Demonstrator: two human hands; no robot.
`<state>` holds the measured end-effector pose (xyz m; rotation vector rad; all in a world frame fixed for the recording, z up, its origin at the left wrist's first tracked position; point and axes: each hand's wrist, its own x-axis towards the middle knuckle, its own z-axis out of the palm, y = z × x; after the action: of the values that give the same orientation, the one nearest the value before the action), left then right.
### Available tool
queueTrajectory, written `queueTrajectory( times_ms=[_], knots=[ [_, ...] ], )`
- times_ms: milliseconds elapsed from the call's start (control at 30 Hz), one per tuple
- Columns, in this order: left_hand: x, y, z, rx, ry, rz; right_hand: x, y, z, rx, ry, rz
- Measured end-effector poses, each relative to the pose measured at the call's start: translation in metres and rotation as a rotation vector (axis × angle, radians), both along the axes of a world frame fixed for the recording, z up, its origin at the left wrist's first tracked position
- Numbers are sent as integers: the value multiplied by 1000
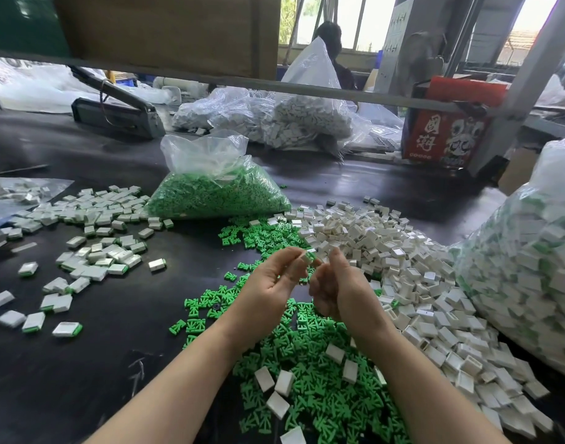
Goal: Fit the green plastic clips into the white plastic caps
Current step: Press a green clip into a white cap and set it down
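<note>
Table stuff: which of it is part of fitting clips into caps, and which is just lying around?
Job: green clips, white caps, cap and clip held by left hand and right hand, finished pieces.
Lying about: red box, bag sealer.

A dark worktable (98, 315) carried the work. At its far left lay a black lever-arm device (121, 115). A red printed carton (447, 136) stood at far right beside a grey upright post (528, 72), and a grey rail (210, 80) crossed the view above the table. A brown board (166, 30) hung overhead. Behind a clear bag (310, 68), a seated person (331, 36) was partly hidden before bright windows (364, 17).
</note>
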<state>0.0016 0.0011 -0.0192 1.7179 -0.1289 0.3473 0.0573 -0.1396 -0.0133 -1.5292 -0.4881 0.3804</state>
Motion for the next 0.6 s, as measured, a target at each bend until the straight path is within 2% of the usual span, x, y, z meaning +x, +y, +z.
queueTrajectory(
  times_ms=[133,267,600],
  knots=[
    [0,-2,-1,-45,17,-16,-4,2,2,-12,87,199],
    [-2,-7,2,-70,16,-38,-7,4,4,76,145,237],
    [-5,-8,9,-152,9,89,-7,4,1,36,6,258]
  ],
)
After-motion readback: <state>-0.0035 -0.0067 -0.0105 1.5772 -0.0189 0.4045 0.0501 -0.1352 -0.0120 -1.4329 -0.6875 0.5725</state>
